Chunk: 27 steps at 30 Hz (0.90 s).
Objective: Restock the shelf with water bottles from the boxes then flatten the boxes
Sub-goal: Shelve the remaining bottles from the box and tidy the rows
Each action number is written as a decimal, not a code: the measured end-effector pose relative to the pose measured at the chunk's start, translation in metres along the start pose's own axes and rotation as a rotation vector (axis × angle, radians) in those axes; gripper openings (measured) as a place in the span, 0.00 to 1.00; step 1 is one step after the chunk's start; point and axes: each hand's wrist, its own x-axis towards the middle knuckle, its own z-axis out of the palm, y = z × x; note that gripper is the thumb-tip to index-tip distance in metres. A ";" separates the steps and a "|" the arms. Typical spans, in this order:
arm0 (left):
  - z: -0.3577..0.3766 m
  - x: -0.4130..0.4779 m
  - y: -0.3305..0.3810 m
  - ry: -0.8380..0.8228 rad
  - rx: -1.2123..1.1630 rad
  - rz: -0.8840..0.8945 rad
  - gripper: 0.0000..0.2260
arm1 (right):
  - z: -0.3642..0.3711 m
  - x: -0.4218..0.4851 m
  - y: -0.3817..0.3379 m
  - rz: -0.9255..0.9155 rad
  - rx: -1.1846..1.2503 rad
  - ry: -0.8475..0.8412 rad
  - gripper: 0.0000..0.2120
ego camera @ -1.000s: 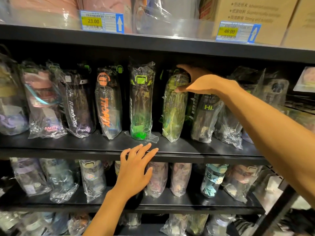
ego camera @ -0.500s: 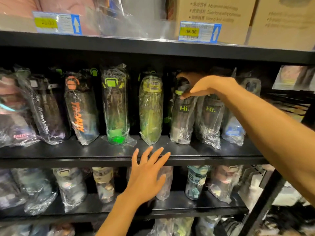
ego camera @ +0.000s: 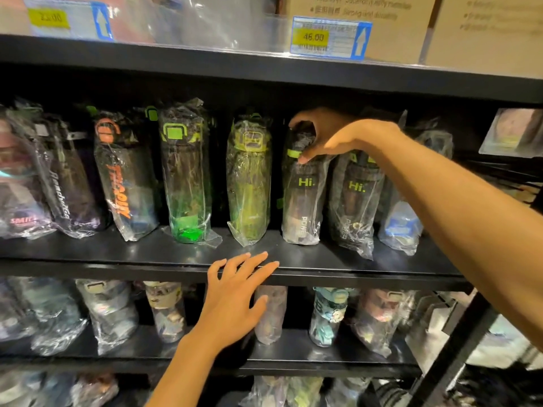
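A row of water bottles in clear plastic bags stands on the black middle shelf (ego camera: 338,262). My right hand (ego camera: 326,136) grips the cap of a dark bottle marked "Hi." (ego camera: 302,198), thumb on its front and fingers curled over the top. A second "Hi." bottle (ego camera: 352,201) stands just right of it, and an olive-green bottle (ego camera: 249,183) just left. My left hand (ego camera: 235,298) is spread flat with straight fingers, its fingertips on the front edge of the shelf, holding nothing.
Further left stand a bright green bottle (ego camera: 185,183) and an orange-lettered one (ego camera: 123,183). The shelf below holds more bagged bottles (ego camera: 326,315). Cardboard boxes (ego camera: 382,24) and a 46.00 price tag (ego camera: 329,38) sit on the top shelf. A black upright (ego camera: 458,348) closes the right end.
My right hand left the olive-green bottle and moved right onto the cap of the dark "Hi." bottle, which now stands upright. The view shifted right; my left hand stayed at the shelf edge.
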 end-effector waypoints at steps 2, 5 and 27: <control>0.001 0.001 0.000 0.003 0.001 0.002 0.30 | 0.000 0.001 0.003 -0.004 0.012 0.001 0.41; 0.002 0.000 -0.001 0.000 -0.008 -0.005 0.30 | -0.003 -0.005 0.001 -0.001 0.016 -0.029 0.42; 0.018 0.012 0.036 0.127 0.047 -0.067 0.26 | -0.012 -0.085 0.093 0.144 0.094 -0.023 0.24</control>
